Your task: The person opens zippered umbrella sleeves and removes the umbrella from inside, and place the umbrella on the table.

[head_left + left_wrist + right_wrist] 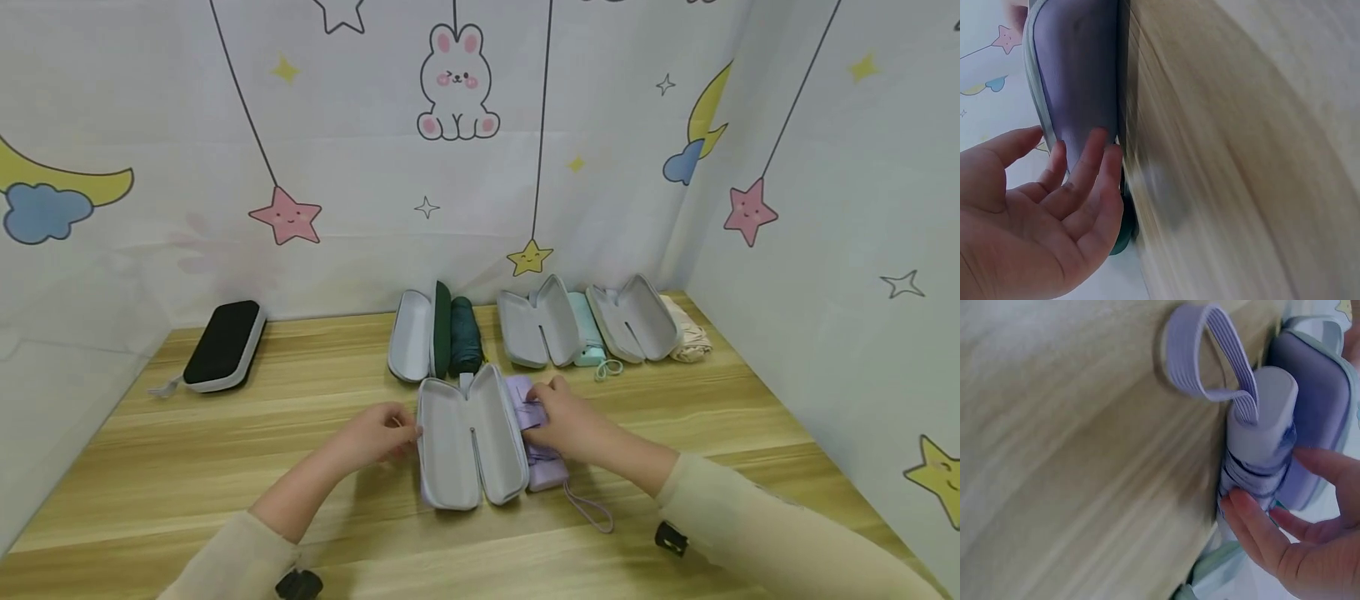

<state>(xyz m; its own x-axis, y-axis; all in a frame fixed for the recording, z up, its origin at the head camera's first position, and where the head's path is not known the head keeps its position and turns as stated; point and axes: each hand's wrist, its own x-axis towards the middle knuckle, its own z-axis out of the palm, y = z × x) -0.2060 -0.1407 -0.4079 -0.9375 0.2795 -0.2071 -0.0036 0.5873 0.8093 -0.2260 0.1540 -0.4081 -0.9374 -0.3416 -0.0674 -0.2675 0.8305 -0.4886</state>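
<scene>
An open zippered case, pale grey inside and lavender outside, lies in the middle of the table. Against its right side is a lavender folded umbrella with a wrist loop at its near end. My right hand grips the umbrella across its middle, fingers on the outer side and thumb toward the case. My left hand is at the case's left side. In the left wrist view, its loosely bent fingers touch the lavender shell, with the thumb near the rim.
Behind stand an open green case, a dark green folded umbrella, two more open cases, a mint folded umbrella and a cream folded umbrella. A closed black case lies at the back left. Printed curtains border the table.
</scene>
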